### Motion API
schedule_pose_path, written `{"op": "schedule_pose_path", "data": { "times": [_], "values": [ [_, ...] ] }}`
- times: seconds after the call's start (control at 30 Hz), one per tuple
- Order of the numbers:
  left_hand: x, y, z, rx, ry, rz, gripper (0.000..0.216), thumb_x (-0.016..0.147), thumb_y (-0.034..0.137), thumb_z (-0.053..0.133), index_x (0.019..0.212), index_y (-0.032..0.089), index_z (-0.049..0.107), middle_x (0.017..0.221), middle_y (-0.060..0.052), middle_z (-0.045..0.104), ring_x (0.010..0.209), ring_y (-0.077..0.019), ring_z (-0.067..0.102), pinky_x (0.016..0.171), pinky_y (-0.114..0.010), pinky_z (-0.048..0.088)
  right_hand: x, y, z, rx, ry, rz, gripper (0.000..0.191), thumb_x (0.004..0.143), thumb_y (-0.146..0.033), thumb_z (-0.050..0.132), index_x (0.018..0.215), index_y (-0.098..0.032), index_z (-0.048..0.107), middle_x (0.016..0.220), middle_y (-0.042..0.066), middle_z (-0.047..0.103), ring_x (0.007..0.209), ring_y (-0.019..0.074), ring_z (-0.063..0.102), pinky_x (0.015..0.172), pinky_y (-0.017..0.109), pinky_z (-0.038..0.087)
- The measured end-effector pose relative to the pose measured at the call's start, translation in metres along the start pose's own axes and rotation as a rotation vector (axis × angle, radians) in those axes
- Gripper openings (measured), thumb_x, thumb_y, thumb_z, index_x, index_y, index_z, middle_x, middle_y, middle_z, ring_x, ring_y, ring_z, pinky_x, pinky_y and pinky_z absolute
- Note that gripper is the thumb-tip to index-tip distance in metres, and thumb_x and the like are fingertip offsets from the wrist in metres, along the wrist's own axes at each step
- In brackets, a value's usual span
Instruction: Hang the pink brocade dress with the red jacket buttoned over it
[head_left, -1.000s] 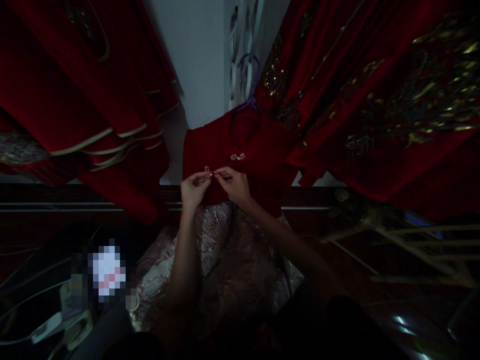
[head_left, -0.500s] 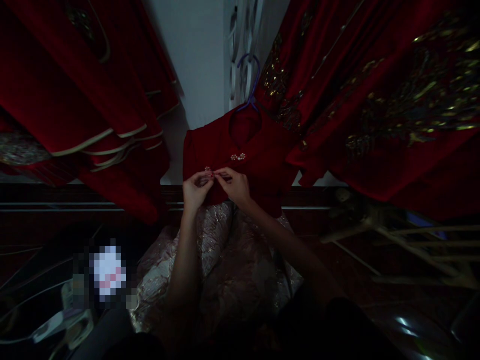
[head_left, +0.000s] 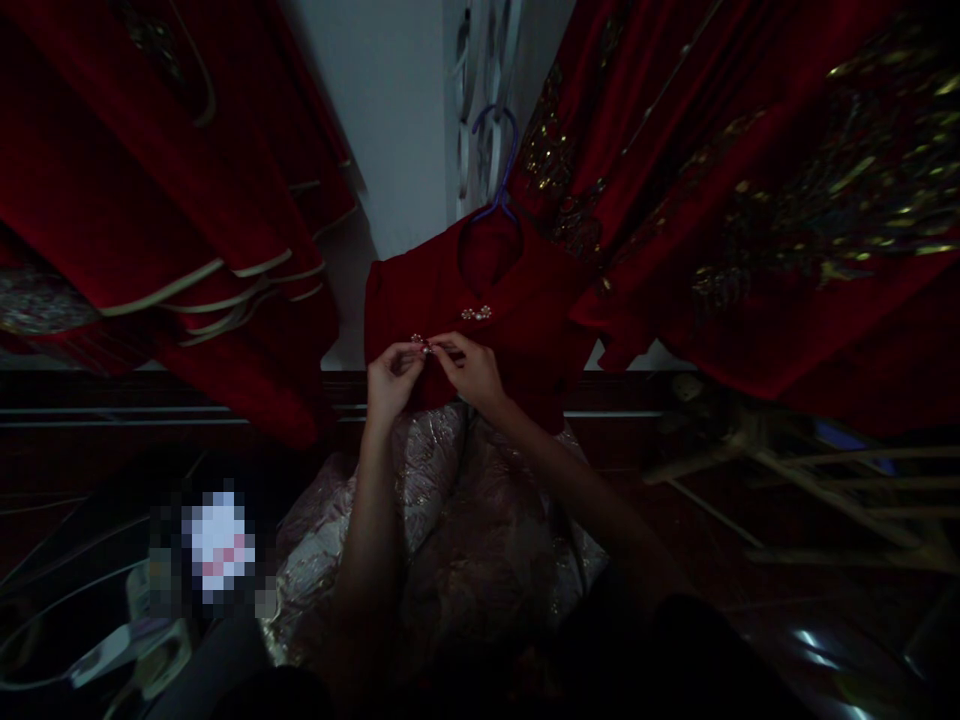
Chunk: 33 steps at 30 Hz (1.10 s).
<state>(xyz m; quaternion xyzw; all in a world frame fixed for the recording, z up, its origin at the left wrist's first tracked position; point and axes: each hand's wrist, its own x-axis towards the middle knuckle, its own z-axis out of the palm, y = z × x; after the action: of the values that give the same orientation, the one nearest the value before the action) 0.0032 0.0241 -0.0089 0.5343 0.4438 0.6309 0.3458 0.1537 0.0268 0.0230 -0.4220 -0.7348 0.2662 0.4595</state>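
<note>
A red top (head_left: 420,280) hangs on a purple hanger (head_left: 497,197) in front of me. Across its chest sits a pearl frog button (head_left: 476,313). Lower down and to the left, both hands pinch a second pearl frog button (head_left: 426,348), partly hidden by the fingertips. My left hand (head_left: 391,382) is closed on its left side. From the right, my right hand (head_left: 472,370) comes in with thumb and forefinger pressed together at the same button. The fingertips of the two hands nearly touch.
Red garments with pale trim (head_left: 247,270) hang at the left, and a red garment with gold sequins (head_left: 847,190) hangs at the right. Shiny pale fabric (head_left: 431,460) lies below my hands. A wooden frame (head_left: 825,490) stands at the lower right.
Both hands stay at the lower button with only slight finger movement. A little more of its pearls shows between the fingertips.
</note>
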Motion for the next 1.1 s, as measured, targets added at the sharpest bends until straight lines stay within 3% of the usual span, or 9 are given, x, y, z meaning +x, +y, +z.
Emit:
{"op": "schedule_pose_path", "data": {
  "times": [0.13, 0.27, 0.4, 0.53, 0.67, 0.87, 0.93, 1.1],
  "values": [
    [0.004, -0.012, -0.009, 0.07, 0.026, 0.028, 0.019, 0.073, 0.023, 0.062, 0.09, 0.016, 0.057, 0.086, -0.004, 0.067, 0.083, -0.0141, 0.065, 0.083, -0.03, 0.051, -0.019, 0.015, -0.008, 0.196, -0.052, 0.108, 0.03, 0.092, -0.036, 0.048, 0.117, -0.025, 0.059, 0.106, 0.002, 0.071, 0.087, 0.0133, 0.07, 0.067, 0.024, 0.058],
    [0.003, -0.024, -0.02, 0.229, -0.02, -0.068, 0.015, 0.075, 0.026, 0.056, 0.086, 0.017, 0.056, 0.087, -0.004, 0.065, 0.081, -0.0144, 0.062, 0.081, -0.031, 0.049, -0.055, 0.029, -0.021, 0.22, -0.006, 0.171, 0.029, 0.091, -0.04, 0.049, 0.109, -0.022, 0.062, 0.101, 0.004, 0.071, 0.09, 0.0144, 0.069, 0.072, 0.025, 0.058],
    [-0.004, -0.026, -0.028, 0.391, -0.202, -0.152, 0.031, 0.07, 0.033, 0.061, 0.095, 0.016, 0.056, 0.095, -0.006, 0.064, 0.086, -0.0167, 0.061, 0.081, -0.032, 0.048, -0.072, 0.034, -0.036, 0.081, 0.033, 0.175, 0.028, 0.092, -0.041, 0.048, 0.104, -0.022, 0.065, 0.107, 0.004, 0.069, 0.092, 0.0155, 0.067, 0.078, 0.027, 0.056],
    [-0.013, -0.014, -0.034, 0.587, -0.388, -0.247, 0.038, 0.07, 0.04, 0.062, 0.098, 0.015, 0.056, 0.091, -0.006, 0.064, 0.078, -0.0178, 0.061, 0.07, -0.03, 0.047, -0.067, 0.036, -0.045, -0.04, 0.061, 0.133, 0.025, 0.092, -0.036, 0.047, 0.105, -0.023, 0.063, 0.102, 0.003, 0.069, 0.089, 0.0148, 0.066, 0.081, 0.028, 0.053],
    [-0.015, 0.0, -0.03, 0.667, -0.569, -0.273, 0.031, 0.066, 0.034, 0.066, 0.091, 0.018, 0.056, 0.08, -0.003, 0.065, 0.069, -0.0172, 0.06, 0.062, -0.027, 0.043, -0.068, 0.041, -0.043, -0.13, -0.04, 0.135, 0.028, 0.084, -0.032, 0.059, 0.11, -0.023, 0.06, 0.091, 0.002, 0.067, 0.08, 0.0135, 0.063, 0.076, 0.026, 0.05],
    [-0.012, 0.014, -0.005, 0.686, -0.268, 0.077, 0.013, 0.07, 0.021, 0.058, 0.082, 0.021, 0.05, 0.063, 0.004, 0.054, 0.057, -0.0131, 0.054, 0.059, -0.025, 0.039, -0.073, 0.047, -0.035, -0.14, -0.068, 0.181, 0.034, 0.076, -0.034, 0.067, 0.106, -0.02, 0.058, 0.078, -0.002, 0.06, 0.065, 0.0107, 0.054, 0.061, 0.022, 0.043],
    [-0.013, 0.013, 0.001, 0.682, -0.3, 0.094, 0.014, 0.07, 0.019, 0.058, 0.081, 0.021, 0.05, 0.064, 0.003, 0.055, 0.057, -0.0134, 0.055, 0.059, -0.025, 0.039, -0.073, 0.05, -0.034, -0.136, -0.076, 0.194, 0.029, 0.076, -0.032, 0.068, 0.1, -0.019, 0.058, 0.073, -0.003, 0.058, 0.063, 0.0106, 0.053, 0.059, 0.022, 0.042],
    [-0.017, 0.006, 0.0, 0.484, -0.532, -0.041, 0.022, 0.07, 0.025, 0.065, 0.087, 0.019, 0.052, 0.07, 0.001, 0.062, 0.061, -0.0142, 0.06, 0.06, -0.026, 0.046, -0.071, 0.052, -0.039, -0.193, -0.052, 0.163, 0.014, 0.075, -0.023, 0.067, 0.087, -0.019, 0.06, 0.08, 0.001, 0.062, 0.072, 0.0127, 0.058, 0.067, 0.025, 0.046]
  ]
}}
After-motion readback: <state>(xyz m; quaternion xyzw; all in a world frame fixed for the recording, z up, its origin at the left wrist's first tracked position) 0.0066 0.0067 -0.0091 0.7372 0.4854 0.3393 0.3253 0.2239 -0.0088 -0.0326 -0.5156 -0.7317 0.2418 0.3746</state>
